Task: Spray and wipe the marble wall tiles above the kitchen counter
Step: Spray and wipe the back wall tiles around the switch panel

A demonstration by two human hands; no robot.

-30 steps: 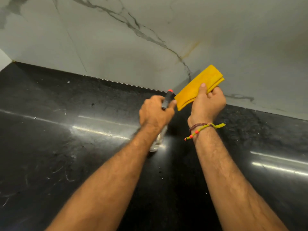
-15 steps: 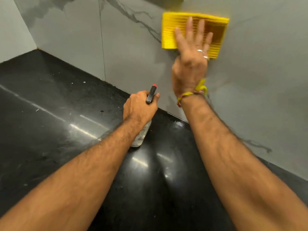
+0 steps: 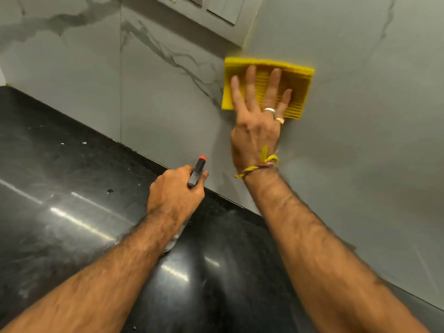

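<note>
Head view: yellow ribbed cloth (image 3: 292, 80) lies flat against the marble wall tiles (image 3: 168, 97), just below a switch plate (image 3: 216, 8). Right hand (image 3: 258, 121), fingers straight and spread, presses it to the wall; two rings and a yellow wrist thread (image 3: 262, 164) show. Left hand (image 3: 176, 194) grips the spray bottle (image 3: 197, 171), whose clear body, mostly hidden, seems to rest on the black counter (image 3: 72, 188).
</note>
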